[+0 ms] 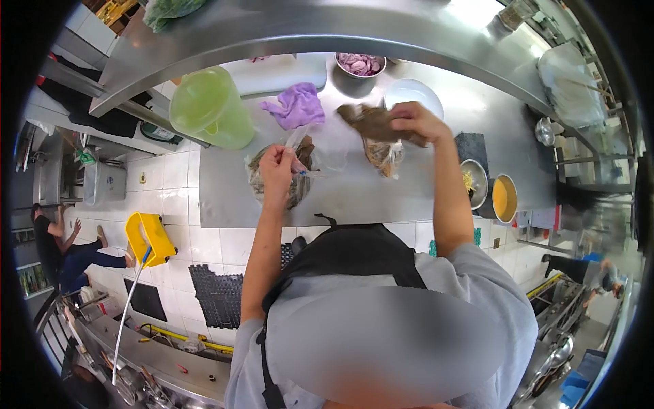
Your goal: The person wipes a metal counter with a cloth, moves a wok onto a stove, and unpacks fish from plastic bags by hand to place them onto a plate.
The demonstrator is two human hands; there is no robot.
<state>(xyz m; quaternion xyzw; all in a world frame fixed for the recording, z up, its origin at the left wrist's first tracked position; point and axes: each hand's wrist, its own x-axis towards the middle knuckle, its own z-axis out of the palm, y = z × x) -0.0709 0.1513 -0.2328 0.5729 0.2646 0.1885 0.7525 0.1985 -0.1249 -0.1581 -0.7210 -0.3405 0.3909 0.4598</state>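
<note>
My left hand (275, 167) pinches the gathered mouth of a clear plastic bag (296, 191), which rests on the steel counter with dark brown contents. Raised over the counter, my right hand (419, 124) grips a dark brown, flat, floppy piece (361, 121); its exact kind I cannot make out. Just below that piece lies a second clear plastic bag (387, 161) with brown contents, partly covered by it. Behind the right hand is a white plate (415, 92). A crumpled purple cloth (300, 105) lies beyond the left hand.
A green bucket (211, 112) stands left, beside a white cutting board (269, 73). Sliced red onions fill a metal bowl (352, 83) at the back. A pot of orange liquid (504, 198) sits right. The steel shelf (300, 34) overhangs the counter. Other people are farther off.
</note>
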